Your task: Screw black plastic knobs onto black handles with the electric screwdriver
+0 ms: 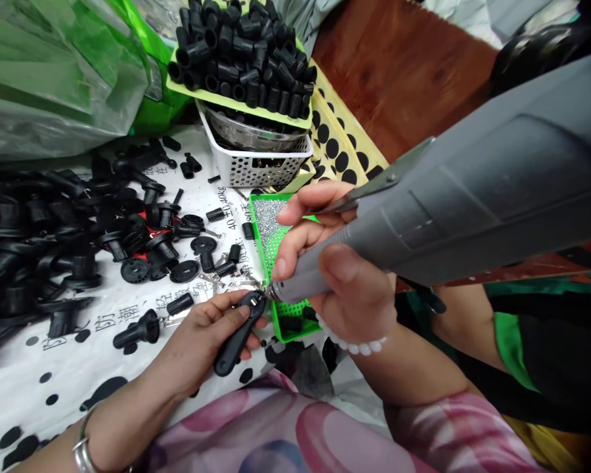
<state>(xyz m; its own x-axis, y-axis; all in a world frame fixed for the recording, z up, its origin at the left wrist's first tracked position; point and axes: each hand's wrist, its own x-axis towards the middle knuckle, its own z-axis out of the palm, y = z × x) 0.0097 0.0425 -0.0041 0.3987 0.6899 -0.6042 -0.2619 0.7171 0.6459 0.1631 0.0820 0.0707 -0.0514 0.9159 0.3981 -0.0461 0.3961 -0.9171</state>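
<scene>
My left hand (211, 335) is closed around a black plastic crank handle (237, 338), its rounded end pointing up and to the right. My right hand (339, 269) grips the front of a grey electric screwdriver (423, 197), with some fingers lifted along its side. The screwdriver's tip meets the rounded end of the handle; whether a screw sits there is too small to tell. Just behind the tip lies a green perforated tray (259, 249) with many small silver screws (268, 220) in it and black pieces at its near end.
Black knob-like parts (69, 223) are heaped at the left. A yellow-green tray (192, 89) of black tubes (246, 52) rests above a white perforated basket (256, 167). Yellow sheets with black discs (332, 148) lie behind. Another person's arm (465, 322) is at the right.
</scene>
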